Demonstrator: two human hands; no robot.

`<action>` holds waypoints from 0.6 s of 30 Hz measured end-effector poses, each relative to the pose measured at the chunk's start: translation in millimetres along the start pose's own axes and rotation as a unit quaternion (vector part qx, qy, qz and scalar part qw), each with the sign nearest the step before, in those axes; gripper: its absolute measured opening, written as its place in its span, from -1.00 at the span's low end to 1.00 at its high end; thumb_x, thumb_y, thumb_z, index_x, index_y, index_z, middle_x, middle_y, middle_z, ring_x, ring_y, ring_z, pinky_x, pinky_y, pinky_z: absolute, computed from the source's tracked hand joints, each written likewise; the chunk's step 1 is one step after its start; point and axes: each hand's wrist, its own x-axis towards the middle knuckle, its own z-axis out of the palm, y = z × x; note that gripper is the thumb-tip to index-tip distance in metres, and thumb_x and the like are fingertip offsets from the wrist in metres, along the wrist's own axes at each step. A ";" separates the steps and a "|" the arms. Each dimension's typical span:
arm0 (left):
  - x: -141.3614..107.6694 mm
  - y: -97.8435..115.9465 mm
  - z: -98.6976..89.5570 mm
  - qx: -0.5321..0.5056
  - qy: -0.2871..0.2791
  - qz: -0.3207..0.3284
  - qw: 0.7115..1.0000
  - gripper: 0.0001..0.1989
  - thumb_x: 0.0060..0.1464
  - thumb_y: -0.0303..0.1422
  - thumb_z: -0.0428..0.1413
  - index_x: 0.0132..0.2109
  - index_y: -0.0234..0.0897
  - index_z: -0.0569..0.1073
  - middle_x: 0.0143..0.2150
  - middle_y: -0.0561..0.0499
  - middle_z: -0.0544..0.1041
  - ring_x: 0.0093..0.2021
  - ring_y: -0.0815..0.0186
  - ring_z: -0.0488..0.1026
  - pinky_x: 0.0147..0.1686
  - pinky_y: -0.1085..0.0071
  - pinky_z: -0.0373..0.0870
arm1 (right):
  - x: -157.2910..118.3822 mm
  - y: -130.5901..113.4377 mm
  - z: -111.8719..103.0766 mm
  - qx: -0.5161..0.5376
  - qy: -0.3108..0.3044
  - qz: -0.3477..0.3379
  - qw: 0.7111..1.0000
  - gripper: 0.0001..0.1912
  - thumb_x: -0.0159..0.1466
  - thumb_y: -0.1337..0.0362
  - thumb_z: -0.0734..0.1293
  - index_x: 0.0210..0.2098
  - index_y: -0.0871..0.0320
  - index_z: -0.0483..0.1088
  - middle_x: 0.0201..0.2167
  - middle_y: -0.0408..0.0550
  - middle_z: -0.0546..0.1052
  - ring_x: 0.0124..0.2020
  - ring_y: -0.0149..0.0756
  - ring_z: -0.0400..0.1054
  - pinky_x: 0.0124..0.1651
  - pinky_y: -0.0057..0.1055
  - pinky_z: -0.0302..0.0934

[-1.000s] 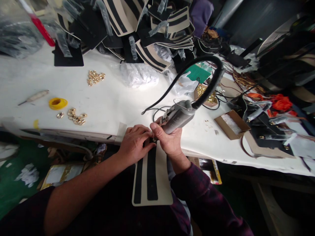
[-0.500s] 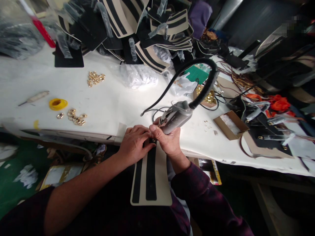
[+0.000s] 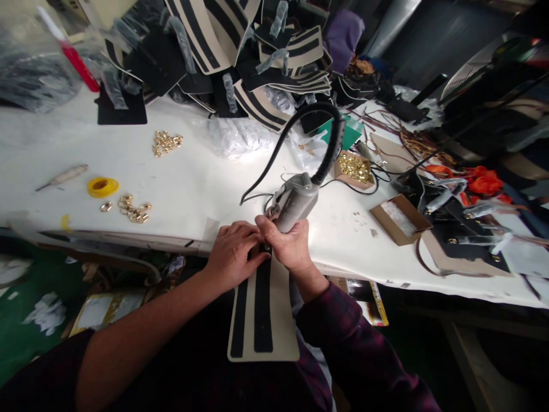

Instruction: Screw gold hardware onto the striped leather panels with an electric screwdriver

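Note:
My right hand (image 3: 292, 245) is wrapped around a grey electric screwdriver (image 3: 295, 200) with a lever on its side and a thick black cord at its top. The tool's tip is hidden behind my fingers. Close beside it, my left hand (image 3: 234, 254) grips the upper end of a beige panel (image 3: 284, 320) with black stripes, thumb on top. A small dark metal piece shows between thumb and right hand, too small to name. The panel hangs over the table's front edge toward my lap.
Gold metal fittings (image 3: 135, 209) and a yellow tape roll (image 3: 103, 186) lie left on the white table (image 3: 184, 183), near an awl-like tool (image 3: 62, 177). Striped panels (image 3: 210, 34) are heaped at the back. On the right are a box of gold parts (image 3: 355, 169) and an open cardboard box (image 3: 401, 219).
The screwdriver and its cord have swung slightly left, with its upper end lower. My right hand has shifted a little left; my left hand stays on the panel.

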 end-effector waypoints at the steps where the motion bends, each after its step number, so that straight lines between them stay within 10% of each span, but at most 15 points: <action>1: 0.0 0.0 0.3 0.001 0.002 0.001 1.000 -0.75 0.21 -0.26 0.27 0.03 -0.13 0.57 0.14 -0.11 0.59 0.17 -0.05 0.44 0.04 0.00 0.37 | 0.1 1.0 0.9 -0.005 0.002 0.001 1.000 -0.60 0.17 0.01 0.53 -0.52 0.14 0.37 -0.58 -0.18 0.40 -0.55 -0.41 0.23 -0.46 -0.43 0.24; 11: 2.2 4.0 -5.7 -0.014 -0.011 -0.006 1.000 -0.79 0.20 -0.22 0.31 -0.03 -0.10 0.60 0.11 -0.06 0.61 0.19 0.00 0.44 0.06 0.02 0.36 | 12.5 -19.5 -18.6 0.016 -0.047 -0.013 0.999 -0.46 0.11 -0.21 0.55 -0.48 0.15 0.44 -0.58 -0.19 0.42 -0.54 -0.39 0.26 -0.44 -0.42 0.22; 15: 3.6 5.8 -5.0 -0.010 -0.020 -0.015 1.000 -0.80 0.19 -0.21 0.32 -0.05 -0.08 0.61 0.08 -0.03 0.62 0.16 0.04 0.47 0.06 0.06 0.34 | 31.4 -25.6 -52.4 -0.222 -0.004 -0.028 0.975 -0.38 0.22 -0.30 0.44 -0.09 0.13 0.53 -0.42 -0.15 0.53 -0.39 -0.28 0.39 -0.29 -0.40 0.27; 18: 5.2 6.3 -3.8 0.010 -0.026 -0.020 0.999 -0.70 0.18 -0.22 0.32 0.04 -0.10 0.58 0.16 -0.07 0.60 0.20 0.01 0.46 0.11 0.04 0.34 | 42.7 -9.3 -88.4 -0.450 -0.009 0.007 0.893 -0.41 0.38 -0.21 0.32 0.16 0.09 0.46 -0.20 -0.01 0.60 -0.20 -0.12 0.48 -0.12 -0.29 0.30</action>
